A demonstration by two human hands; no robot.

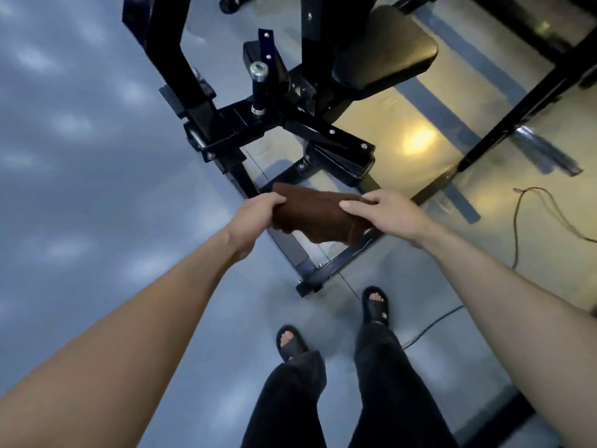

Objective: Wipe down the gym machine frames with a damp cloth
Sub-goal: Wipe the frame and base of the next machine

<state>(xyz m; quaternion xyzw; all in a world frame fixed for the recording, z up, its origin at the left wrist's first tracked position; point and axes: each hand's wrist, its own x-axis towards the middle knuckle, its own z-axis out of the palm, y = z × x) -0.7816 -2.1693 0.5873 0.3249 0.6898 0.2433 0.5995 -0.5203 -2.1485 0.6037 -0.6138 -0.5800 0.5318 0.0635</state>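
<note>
Head view, looking down past both forearms. A folded brown cloth (318, 218) is held between the two hands, its long axis running roughly left to right from one hand to the other. The left hand (258, 218) is seen with its fingers curled over the cloth's left end, which is gripped from above. The right hand (384, 215) is placed on the right end, with the fingers wrapped over the top fold and the thumb laid along the near edge; a loose flap of cloth hangs below and between the hands.

The cloth is held in the air, clear of the machine. Directly beneath and just beyond the hands lies the black base frame (290, 250) of the gym machine, its near corner pointing toward the person's sandalled feet (374, 305). One floor rail is seen to run away under the left hand, another away under the right hand. Beyond the hands and higher in the view, the central joint with a chrome-tipped peg (259, 72) and a black padded seat (384, 56) are seen. A loose cable (529, 202) lies on the floor to the right of the right hand.

The cloth is judged to be under preparation, with no frame member yet touched. The left floor rail appears nearest, below the left hand, so a downward reach is judged to be required.
</note>
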